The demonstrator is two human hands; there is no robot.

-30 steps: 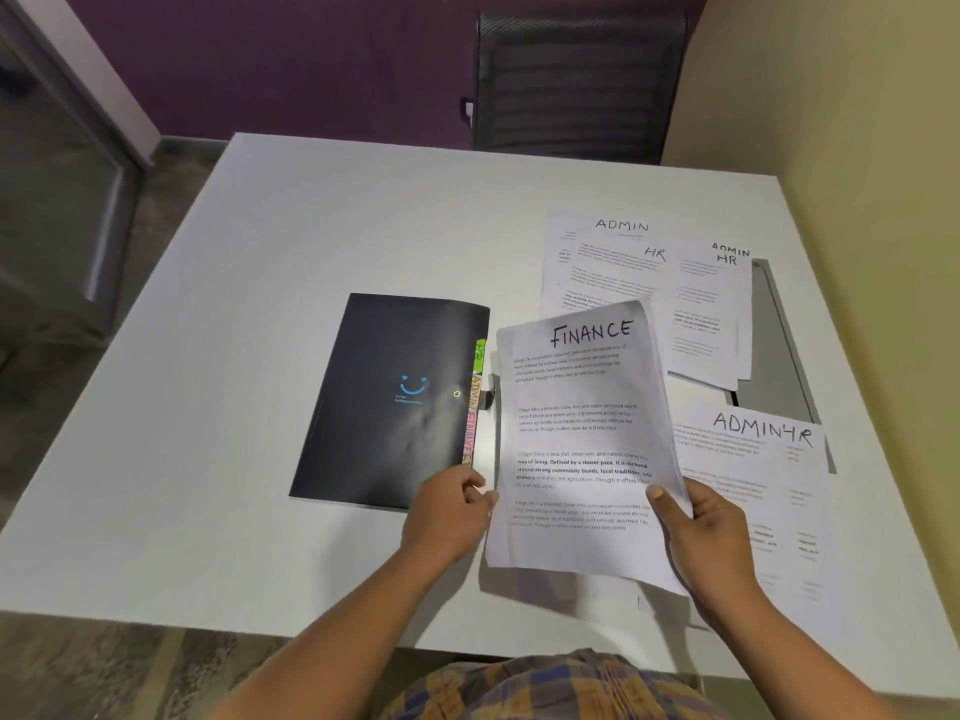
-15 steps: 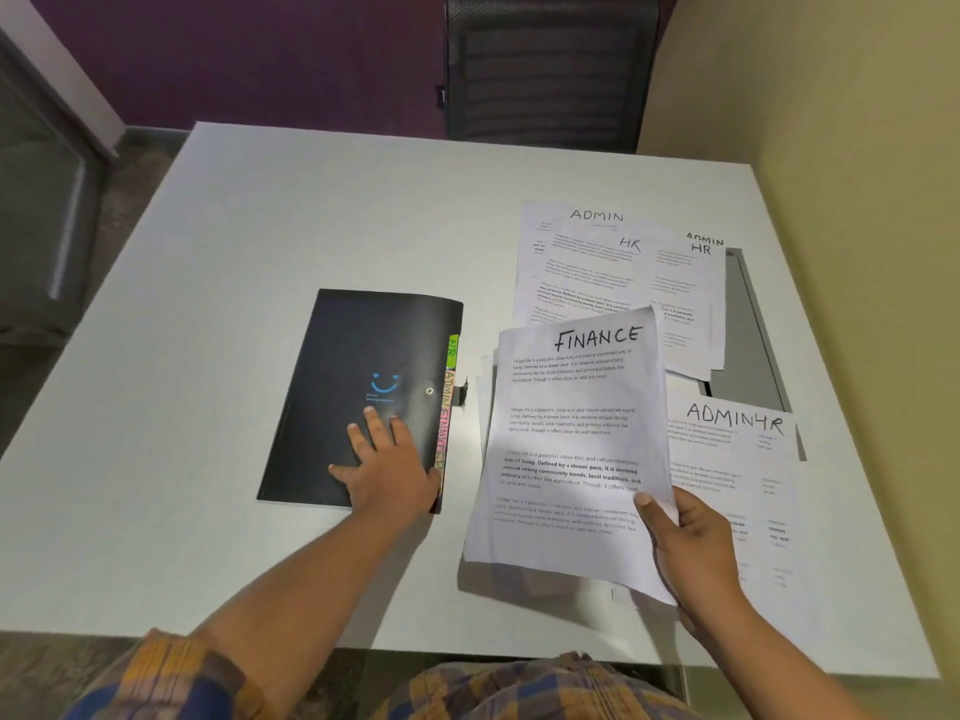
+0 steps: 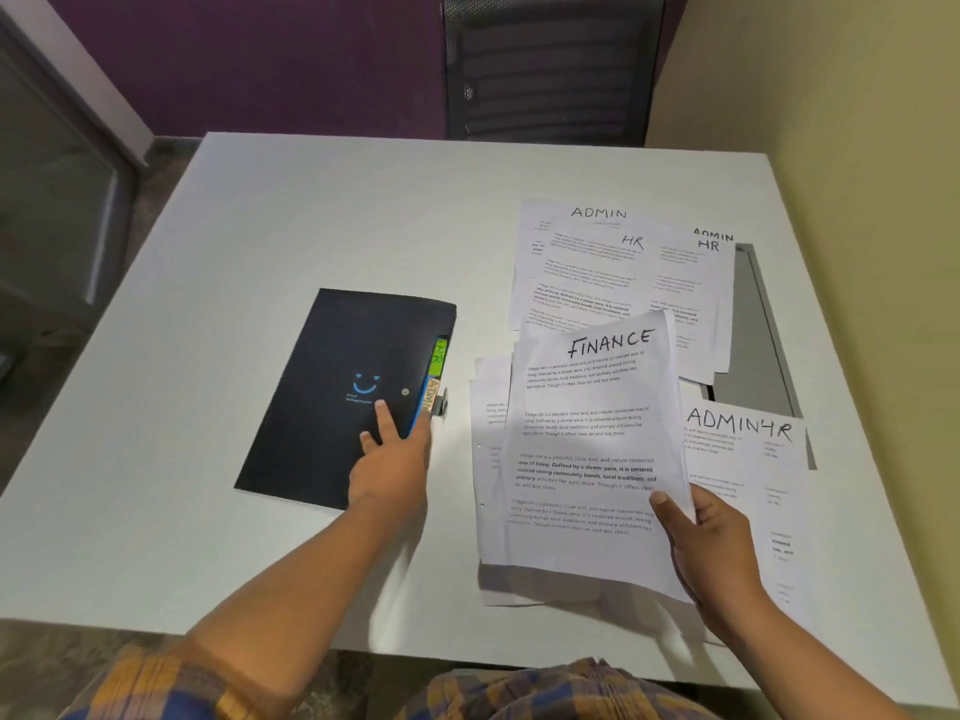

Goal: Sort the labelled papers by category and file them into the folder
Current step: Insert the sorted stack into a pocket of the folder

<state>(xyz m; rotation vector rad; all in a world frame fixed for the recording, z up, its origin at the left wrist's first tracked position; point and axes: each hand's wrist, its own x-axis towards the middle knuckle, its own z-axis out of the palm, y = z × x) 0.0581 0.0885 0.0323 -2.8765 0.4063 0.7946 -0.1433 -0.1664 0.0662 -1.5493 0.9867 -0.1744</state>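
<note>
Your left hand (image 3: 392, 467) now slides, fingers spread, to the black plastic folder (image 3: 332, 397)'s tabbed edge; your right hand (image 3: 711, 553) pinches the white FINANCE sheets (image 3: 587, 449), which may slip and fan.

Matt black plastic folder (image 3: 332, 387), thin white paper sheets (image 3: 587, 459) — smooth matt table (image 3: 311, 210)

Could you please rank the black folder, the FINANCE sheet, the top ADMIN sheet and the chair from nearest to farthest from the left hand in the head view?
From the left hand:
1. Black folder, directly under the fingers.
2. FINANCE sheet, to its right.
3. ADMIN sheet, far right.
4. Chair, beyond the table.
</note>
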